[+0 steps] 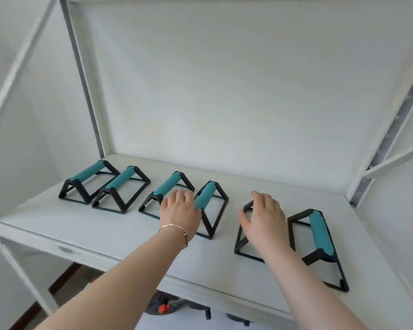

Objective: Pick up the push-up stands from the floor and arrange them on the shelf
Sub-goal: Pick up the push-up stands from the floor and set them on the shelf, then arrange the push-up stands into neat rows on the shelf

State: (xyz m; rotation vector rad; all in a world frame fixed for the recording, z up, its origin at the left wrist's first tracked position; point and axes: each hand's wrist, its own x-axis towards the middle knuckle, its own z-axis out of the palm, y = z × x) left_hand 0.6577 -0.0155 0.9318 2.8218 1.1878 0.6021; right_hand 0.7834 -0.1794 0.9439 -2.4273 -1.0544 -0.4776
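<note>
**Aligning the Row of Push-Up Stands**

Six push-up stands on the white shelf (296, 201), set side by side in pairs for a tidy row. Left hand (180, 208) open, fingers spread across the third stand (163, 194) and fourth stand (209, 206), probably squaring the pair. Right hand (264, 216) open, resting over the fifth stand (242, 236), gripping nothing. Sixth stand (320, 239) just beside, untouched.

Six push-up stands are sitting on the white shelf (129, 231), all w/ black frames: first (88, 181), second (122, 188), third (163, 192), fourth (209, 206), fifth (242, 239), sixth (320, 246); five teal grips are showing, & two hands
</note>
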